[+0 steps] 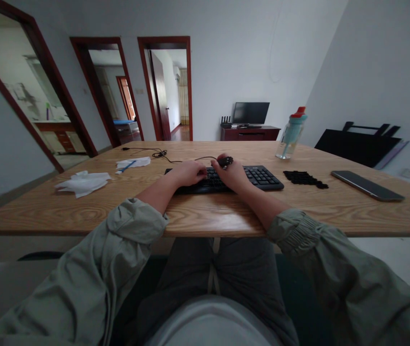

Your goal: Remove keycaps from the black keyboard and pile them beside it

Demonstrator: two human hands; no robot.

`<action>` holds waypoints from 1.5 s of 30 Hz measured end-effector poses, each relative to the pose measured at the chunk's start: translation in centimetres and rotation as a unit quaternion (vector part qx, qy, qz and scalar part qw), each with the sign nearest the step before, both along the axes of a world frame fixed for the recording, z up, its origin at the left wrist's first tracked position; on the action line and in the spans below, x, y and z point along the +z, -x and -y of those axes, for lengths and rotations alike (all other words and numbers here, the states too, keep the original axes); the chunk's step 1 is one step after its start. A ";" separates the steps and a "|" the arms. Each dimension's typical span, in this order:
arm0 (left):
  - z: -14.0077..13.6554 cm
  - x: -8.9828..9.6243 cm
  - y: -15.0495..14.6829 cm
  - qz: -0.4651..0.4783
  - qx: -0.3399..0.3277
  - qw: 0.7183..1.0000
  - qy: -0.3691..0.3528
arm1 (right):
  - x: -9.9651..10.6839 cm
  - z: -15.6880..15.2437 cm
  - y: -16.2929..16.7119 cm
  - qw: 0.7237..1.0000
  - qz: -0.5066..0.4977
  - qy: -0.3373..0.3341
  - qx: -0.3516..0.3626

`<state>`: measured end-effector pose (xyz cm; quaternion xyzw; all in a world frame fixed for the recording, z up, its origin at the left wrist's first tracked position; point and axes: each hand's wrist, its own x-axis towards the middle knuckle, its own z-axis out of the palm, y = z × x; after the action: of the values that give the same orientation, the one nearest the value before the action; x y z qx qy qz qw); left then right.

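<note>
My left hand (189, 172) loosely curled on the black keyboard (262, 177) at mid-table, my right hand (233, 175) pinching a small black object (226, 161) above its keys, loose keycaps (304, 179) heaped just right, phone (367, 185) beyond

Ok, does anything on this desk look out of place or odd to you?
Yes: a pile of loose black keycaps lies on the table right of the keyboard, apparently pulled off it. The right hand holds a small dark tool over the keys; crumpled tissues lie left.
</note>
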<state>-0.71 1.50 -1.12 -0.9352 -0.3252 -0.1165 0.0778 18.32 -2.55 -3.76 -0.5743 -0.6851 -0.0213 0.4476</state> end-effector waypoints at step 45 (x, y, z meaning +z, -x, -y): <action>0.6 0.0 -0.3 0.004 0.014 1.000 0.001 | -0.3 0.4 -0.6 0.992 -0.084 -0.024 0.096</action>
<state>-0.41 0.90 -1.14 -0.9302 -0.3387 -0.1184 0.0772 18.93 -2.91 -4.05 -0.4951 -0.6963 0.0538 0.5169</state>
